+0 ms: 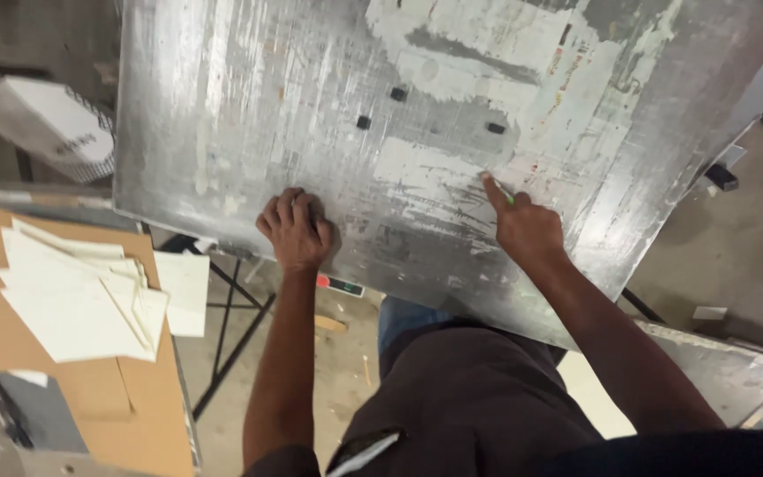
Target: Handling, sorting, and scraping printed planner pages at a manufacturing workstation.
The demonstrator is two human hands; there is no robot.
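At the far left, a white box (46, 124) with a dark patterned edge is seen lying tilted on the floor; whether anything is inside cannot be told. Below it, a brown cardboard surface (134, 406) is covered in part by a loose fanned stack of pale paper sheets (77, 291), with one more sheet (185, 291) lying just beside its right edge. A black folding stand (231, 327) is seen beneath, on the concrete floor.

The middle of the view is filled by a large worn metal plate (249, 97), scratched and smeared with white and grey residue; three small black squares (363, 122) are set on it. The left hand (295, 231) is pressed on the plate near its lower edge, the fingers curled together, knuckles up, with nothing visibly held. Just under the plate's edge a small red and green tag (339, 284) is seen.

Further right, the right hand (527, 230) is laid on the plate with the index finger stretched out; a thin green object (507, 196), perhaps a pen, is clamped between the fingers, touching the surface. At the far right, another grey metal sheet (735, 375) is seen lower down.
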